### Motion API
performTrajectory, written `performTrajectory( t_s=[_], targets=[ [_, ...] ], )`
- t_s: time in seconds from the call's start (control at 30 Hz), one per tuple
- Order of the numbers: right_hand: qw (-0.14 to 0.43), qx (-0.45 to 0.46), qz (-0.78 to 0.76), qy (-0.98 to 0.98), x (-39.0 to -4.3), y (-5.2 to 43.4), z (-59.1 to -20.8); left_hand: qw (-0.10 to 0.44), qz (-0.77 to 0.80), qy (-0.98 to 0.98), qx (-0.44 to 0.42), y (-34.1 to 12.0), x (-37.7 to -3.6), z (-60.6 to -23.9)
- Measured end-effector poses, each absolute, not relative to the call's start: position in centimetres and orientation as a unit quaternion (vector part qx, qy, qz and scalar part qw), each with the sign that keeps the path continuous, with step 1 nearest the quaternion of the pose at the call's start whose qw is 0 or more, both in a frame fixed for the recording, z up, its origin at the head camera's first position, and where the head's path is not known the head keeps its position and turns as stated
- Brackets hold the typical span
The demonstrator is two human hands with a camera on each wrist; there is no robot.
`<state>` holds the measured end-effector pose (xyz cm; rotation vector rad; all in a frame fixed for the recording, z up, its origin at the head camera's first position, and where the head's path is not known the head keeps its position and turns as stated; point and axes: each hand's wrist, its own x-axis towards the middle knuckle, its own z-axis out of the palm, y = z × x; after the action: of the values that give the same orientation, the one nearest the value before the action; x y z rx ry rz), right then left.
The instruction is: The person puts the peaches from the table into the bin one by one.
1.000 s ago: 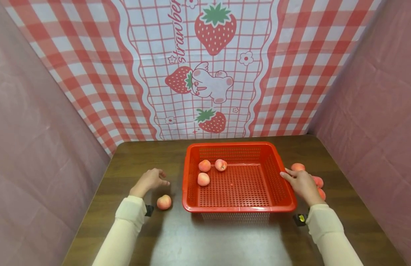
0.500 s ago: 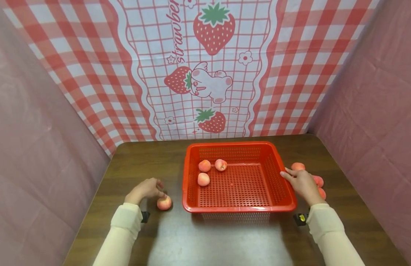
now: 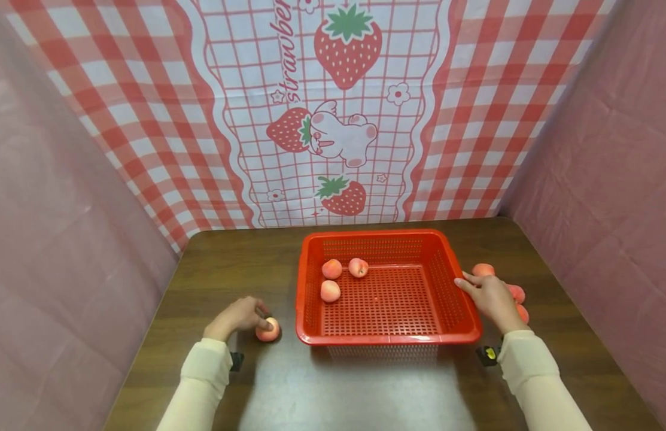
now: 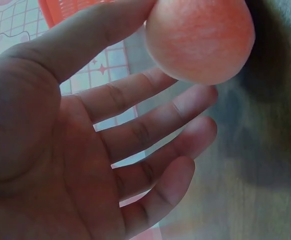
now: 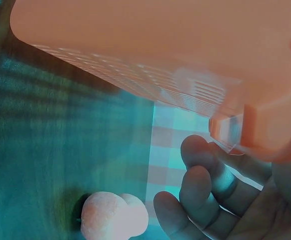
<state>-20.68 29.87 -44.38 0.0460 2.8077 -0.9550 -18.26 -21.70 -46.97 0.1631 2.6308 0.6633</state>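
Note:
My left hand [image 3: 241,316] pinches a pinkish-yellow peach [image 3: 268,330] on the table left of the red plastic basket [image 3: 386,340]. Up close in the left wrist view, thumb and index finger meet the peach [image 4: 200,40], while the other fingers spread loosely below it. On the opposite side, my right hand [image 3: 493,300] holds the basket's right rim, thumb on top. The right wrist view has fingers bent beneath the rim. Inside the basket, toward its left, lie three peaches, one of them the nearest peach [image 3: 330,291].
Right of the basket, beside my right hand, are more peaches, including a far one [image 3: 483,270] and a partly hidden one [image 3: 522,313]. The brown wooden table [image 3: 214,251] backs onto a strawberry-print checked cloth [image 3: 343,120]. Pink curtains [image 3: 591,209] hang on both sides.
My left hand has come down toward me onto the peach, and thumb and fingers have closed about it. The right hand and the basket have stayed in place.

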Motion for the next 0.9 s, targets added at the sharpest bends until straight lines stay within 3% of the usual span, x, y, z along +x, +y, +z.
performTrajectory(
  t_s=[0.4, 0.9],
  targets=[
    [0.081, 0.013, -0.322, 0.943, -20.51, 29.86, -44.46, 0.227, 0.243, 0.942, 0.044, -21.24, -17.78, -47.41],
    [0.072, 0.012, -0.317, 0.946, -20.71, 29.82, -44.24, 0.159, 0.217, 0.963, 0.009, -20.62, -18.7, -47.83]
  ],
)
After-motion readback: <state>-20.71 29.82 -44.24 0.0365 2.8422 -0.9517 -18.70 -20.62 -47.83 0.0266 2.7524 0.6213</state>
